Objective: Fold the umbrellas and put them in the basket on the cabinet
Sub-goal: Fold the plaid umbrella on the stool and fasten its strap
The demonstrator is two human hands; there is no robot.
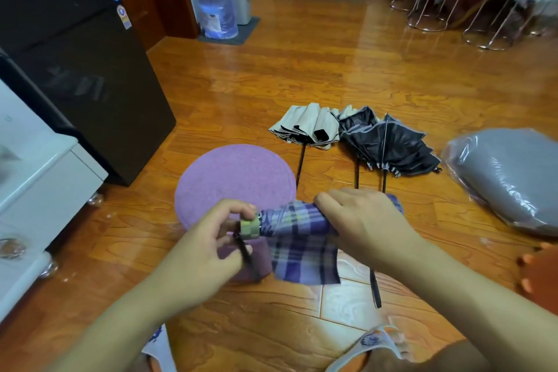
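Wooden floor (302,69) carries a purple round mat (229,178), a beige umbrella (305,127) and a black umbrella (389,142), both unfolded. Above the mat's near edge, the plaid umbrella (299,235) is held level. Right hand (362,220) wraps its canopy; left hand (208,248) fingers pinch its black strap (244,251).

purple-and-lilac plaid fabric umbrella (297,238) | pale green handle, perhaps checked | cream-and-black folded umbrella (305,127) | black grey-edged umbrella (389,142) | round pink mat (232,178) | orange-brown wooden floor (302,63)
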